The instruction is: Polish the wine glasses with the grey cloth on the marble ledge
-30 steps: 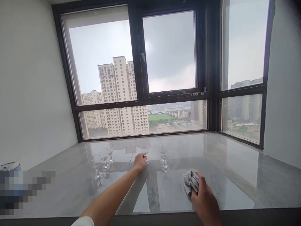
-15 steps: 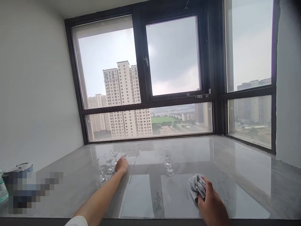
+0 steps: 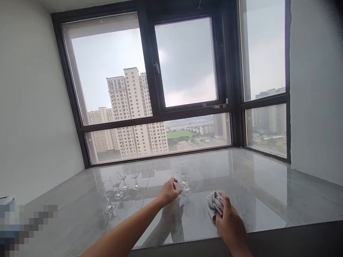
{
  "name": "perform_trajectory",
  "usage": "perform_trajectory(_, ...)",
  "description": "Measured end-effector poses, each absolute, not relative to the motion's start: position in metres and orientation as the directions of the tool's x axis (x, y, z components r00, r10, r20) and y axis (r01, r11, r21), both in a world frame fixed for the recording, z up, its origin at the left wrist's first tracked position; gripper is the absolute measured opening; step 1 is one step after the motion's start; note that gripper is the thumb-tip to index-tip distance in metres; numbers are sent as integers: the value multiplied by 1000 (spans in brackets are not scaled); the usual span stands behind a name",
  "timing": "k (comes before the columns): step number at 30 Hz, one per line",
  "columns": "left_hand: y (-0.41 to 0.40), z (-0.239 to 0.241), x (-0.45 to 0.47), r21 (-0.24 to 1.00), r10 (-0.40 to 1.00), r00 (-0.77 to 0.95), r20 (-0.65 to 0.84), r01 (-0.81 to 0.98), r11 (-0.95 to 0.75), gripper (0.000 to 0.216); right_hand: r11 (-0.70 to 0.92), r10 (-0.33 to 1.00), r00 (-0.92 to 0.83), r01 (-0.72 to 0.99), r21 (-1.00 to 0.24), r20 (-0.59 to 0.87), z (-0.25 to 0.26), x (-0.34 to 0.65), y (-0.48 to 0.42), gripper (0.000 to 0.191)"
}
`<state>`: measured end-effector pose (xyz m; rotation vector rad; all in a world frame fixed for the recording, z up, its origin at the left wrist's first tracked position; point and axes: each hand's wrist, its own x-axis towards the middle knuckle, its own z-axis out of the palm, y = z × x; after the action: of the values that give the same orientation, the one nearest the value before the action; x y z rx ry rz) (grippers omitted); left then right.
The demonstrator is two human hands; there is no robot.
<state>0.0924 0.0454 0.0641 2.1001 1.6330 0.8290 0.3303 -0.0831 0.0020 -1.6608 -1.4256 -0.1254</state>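
My left hand (image 3: 168, 192) hovers over the glossy marble sill (image 3: 254, 185), fingers apart and empty, just left of two small stemmed glasses (image 3: 185, 178) standing close together. Further left, several more stemmed glasses (image 3: 120, 182) stand in a loose row. My right hand (image 3: 232, 226) is closed on a crumpled grey cloth (image 3: 214, 203) that rests on the sill near its front edge.
A large dark-framed window (image 3: 150, 89) runs along the back of the sill, with a second pane (image 3: 264, 89) at the right. White walls close both sides. A blurred object (image 3: 16, 223) sits at the lower left.
My left hand carried a glass left to the group of glasses, let it go there, and has come back right, open, beside the two glasses. The right hand kept hold of the cloth.
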Motion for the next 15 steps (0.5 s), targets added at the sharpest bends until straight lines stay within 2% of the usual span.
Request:
perform_trajectory(2,52,60,124,610,956,182,230,738,-288,44,71,724,345,824,-562,597,2,329,-84,48)
perform_trajectory(7,64,49,159,599,969,135,208,766,-235,11,85,702,340,832,-548,626,0,328,-83,50)
perform_trajectory(11,60,48,133,547,969,106,223,809,-214,16,93,696,332,837,-539,637,1,329,-83,48)
perform_trajectory(15,43,53,67,465,967,30,252,873,-148,16,65,722,333,840,-539,606,4,329,-84,47)
